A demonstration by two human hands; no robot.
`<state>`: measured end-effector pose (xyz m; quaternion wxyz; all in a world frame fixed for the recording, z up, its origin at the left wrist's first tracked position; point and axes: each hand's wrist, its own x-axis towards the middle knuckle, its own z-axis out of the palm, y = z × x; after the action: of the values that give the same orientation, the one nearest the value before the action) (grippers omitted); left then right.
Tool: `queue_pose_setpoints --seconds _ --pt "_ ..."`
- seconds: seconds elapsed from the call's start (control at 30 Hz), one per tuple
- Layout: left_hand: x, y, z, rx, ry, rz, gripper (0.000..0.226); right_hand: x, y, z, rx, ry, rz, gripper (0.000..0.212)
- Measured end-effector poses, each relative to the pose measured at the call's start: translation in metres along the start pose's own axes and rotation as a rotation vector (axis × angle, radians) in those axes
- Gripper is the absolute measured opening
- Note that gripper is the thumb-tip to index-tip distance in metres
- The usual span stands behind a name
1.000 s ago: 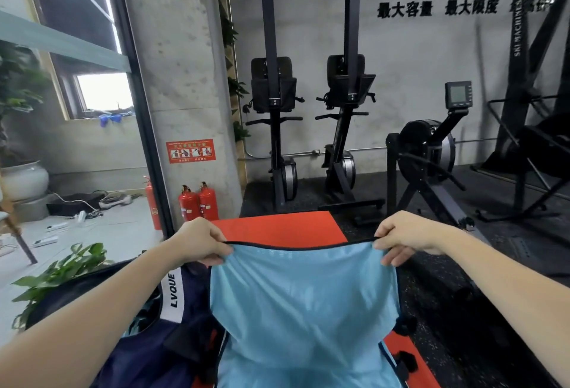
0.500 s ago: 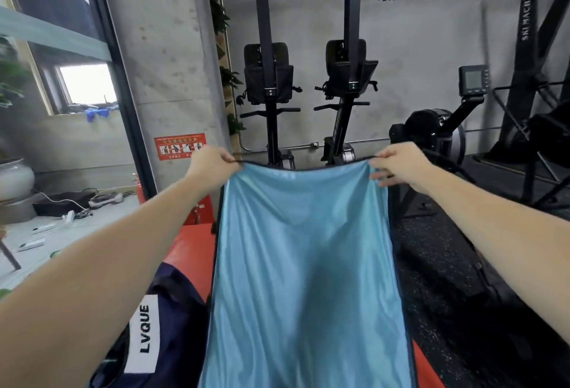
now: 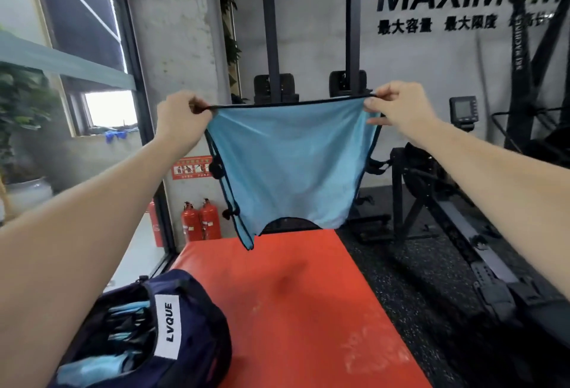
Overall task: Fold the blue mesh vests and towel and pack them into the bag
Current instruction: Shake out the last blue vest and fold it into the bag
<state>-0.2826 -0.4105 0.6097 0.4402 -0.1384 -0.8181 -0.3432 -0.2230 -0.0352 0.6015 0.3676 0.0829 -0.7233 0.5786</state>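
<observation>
A blue mesh vest [image 3: 291, 168] with dark trim hangs spread out in the air in front of me, its neck cut-out at the bottom. My left hand [image 3: 182, 119] pinches its top left corner and my right hand [image 3: 398, 106] pinches its top right corner. The vest's lower edge hangs just above the far end of the red mat [image 3: 296, 304]. A dark navy bag [image 3: 160, 332] with a white LVQUE label lies open at the lower left, with blue fabric inside it.
Red fire extinguishers [image 3: 200, 221] stand by the concrete pillar [image 3: 172, 48] beyond the mat. Black rowing machines [image 3: 447, 190] stand on the dark rubber floor to the right, and upright ski machines [image 3: 277, 85] stand against the back wall. A glass partition [image 3: 61, 79] lies to the left.
Both hands have lifted the vest up and away from my body, so it now hangs clear of the mat. The bag and the red mat have come into view below.
</observation>
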Motion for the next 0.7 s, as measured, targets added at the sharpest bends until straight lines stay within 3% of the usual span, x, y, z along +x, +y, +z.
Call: queue_pose_setpoints --seconds 0.13,0.3,0.53,0.63,0.7 --pt "-0.066 -0.009 -0.015 -0.108 -0.102 -0.045 0.009 -0.065 0.017 -0.009 0.007 -0.040 0.050 0.016" --pt "-0.208 -0.051 -0.013 -0.176 -0.290 -0.131 0.033 -0.190 0.082 -0.031 -0.184 -0.184 0.208 0.008" --pt "-0.411 -0.093 -0.015 -0.061 -0.451 -0.131 0.045 -0.353 0.156 -0.068 -0.490 -0.475 0.443 0.012" --pt "-0.449 -0.100 -0.016 -0.022 -0.519 -0.172 0.049 -0.389 0.166 -0.074 -0.592 -0.496 0.456 0.018" --pt "-0.467 -0.101 -0.021 0.047 -0.621 -0.158 0.038 -0.408 0.170 -0.076 -0.668 -0.499 0.445 0.022"
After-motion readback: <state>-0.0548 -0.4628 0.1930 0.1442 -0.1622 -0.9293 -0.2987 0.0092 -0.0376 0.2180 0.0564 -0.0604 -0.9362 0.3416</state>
